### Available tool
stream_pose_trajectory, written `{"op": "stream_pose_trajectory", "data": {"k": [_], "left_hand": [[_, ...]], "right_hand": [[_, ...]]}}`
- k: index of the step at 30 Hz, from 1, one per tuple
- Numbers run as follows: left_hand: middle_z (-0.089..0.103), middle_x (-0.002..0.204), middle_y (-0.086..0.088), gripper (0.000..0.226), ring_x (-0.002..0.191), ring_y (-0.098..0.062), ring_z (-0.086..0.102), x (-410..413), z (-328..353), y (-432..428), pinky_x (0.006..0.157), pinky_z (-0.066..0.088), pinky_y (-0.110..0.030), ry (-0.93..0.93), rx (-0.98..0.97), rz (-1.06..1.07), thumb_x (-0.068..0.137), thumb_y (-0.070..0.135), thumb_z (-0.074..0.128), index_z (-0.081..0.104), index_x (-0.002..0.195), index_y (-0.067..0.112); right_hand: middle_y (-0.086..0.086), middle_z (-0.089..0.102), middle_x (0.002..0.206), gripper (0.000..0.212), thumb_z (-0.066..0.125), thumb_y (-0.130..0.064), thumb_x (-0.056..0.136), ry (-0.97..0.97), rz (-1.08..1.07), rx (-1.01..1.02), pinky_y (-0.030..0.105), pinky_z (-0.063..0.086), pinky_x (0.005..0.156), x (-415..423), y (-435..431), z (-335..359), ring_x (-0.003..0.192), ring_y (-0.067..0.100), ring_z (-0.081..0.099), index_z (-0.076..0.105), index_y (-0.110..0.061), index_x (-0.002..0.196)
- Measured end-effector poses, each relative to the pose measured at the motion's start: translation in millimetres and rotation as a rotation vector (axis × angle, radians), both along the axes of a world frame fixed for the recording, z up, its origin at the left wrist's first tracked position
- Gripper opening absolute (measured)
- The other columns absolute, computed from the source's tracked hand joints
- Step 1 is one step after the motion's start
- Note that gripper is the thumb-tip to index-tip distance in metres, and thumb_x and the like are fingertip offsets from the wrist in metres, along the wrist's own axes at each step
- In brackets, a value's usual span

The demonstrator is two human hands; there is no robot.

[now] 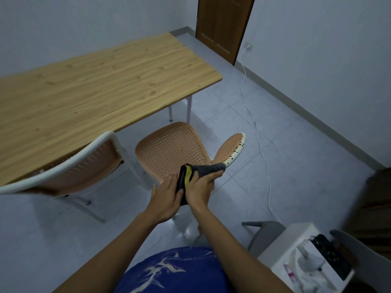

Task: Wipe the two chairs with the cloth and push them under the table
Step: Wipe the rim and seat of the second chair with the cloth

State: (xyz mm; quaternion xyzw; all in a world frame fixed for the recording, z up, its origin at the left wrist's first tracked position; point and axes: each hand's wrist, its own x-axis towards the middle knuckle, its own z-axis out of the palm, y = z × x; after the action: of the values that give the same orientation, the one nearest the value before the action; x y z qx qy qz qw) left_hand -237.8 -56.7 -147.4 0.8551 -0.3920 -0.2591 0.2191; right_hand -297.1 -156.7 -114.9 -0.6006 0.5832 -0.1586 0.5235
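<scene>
The cloth (pixel 198 170) is dark grey with a yellow face folded inward. It is held up over the near edge of the peach mesh chair (pixel 171 151), and I can't tell whether it touches the seat. The right hand (pixel 201 189) is wrapped round it, with fingers curled over the grey end. The left hand (pixel 166 195) lies just beside it, its fingers fairly straight and laid against the cloth's dark edge, so the two hands are close together with the cloth between them. The lower end of the cloth is tucked out of sight between the wrists.

That chair stands clear of the table (pixel 101 81) and is turned sideways, with its speckled-rimmed back off to the right. Most of its legs are hidden by the forearms. The second chair (pixel 95 163) (white frame, same peach mesh) is to the left with its back toward me. Its seat is hidden behind that back and the tabletop edge, and its frame runs off the left border.

Two pale table legs show under the far corner. A white cable (pixel 262 149) trails over the tiled floor below a brown door (pixel 222 24).

At lower right is a white box (pixel 296 235) with dark and pale items that I can't identify. A blue shirt (pixel 175 269) fills the bottom edge.
</scene>
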Motion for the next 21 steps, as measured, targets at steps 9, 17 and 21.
{"op": "stream_pose_trajectory", "data": {"k": [9,17,21], "left_hand": [[0.033,0.154,0.000,0.053,0.143,-0.015,0.026,0,22,3,0.118,-0.001,-0.054,-0.008,0.011,-0.054,0.102,0.047,0.020,0.027,0.146,0.018],[0.049,0.085,0.007,0.052,0.096,-0.014,0.047,-1,22,-41,0.106,0.028,-0.058,0.162,-0.082,0.142,0.096,0.061,0.012,0.044,0.077,0.025],[0.057,0.109,0.013,0.052,0.113,-0.009,0.044,-16,29,-62,0.115,0.009,-0.055,0.167,-0.120,0.245,0.102,0.049,0.013,0.057,0.095,0.022]], "right_hand": [[0.025,0.042,0.148,0.067,0.043,-0.032,0.105,0.026,-0.172,0.225,0.037,0.043,0.098,1,-102,18,0.130,0.039,0.048,0.009,0.007,0.148],[0.012,0.058,0.114,0.059,0.040,-0.041,0.105,0.042,-0.108,0.208,0.032,0.045,0.074,0,-55,5,0.089,0.026,0.057,0.020,0.002,0.142],[0.020,0.054,0.133,0.065,0.038,-0.040,0.106,0.085,0.017,0.253,0.028,0.043,0.077,-4,-72,0,0.106,0.029,0.058,0.017,0.007,0.145]]}}
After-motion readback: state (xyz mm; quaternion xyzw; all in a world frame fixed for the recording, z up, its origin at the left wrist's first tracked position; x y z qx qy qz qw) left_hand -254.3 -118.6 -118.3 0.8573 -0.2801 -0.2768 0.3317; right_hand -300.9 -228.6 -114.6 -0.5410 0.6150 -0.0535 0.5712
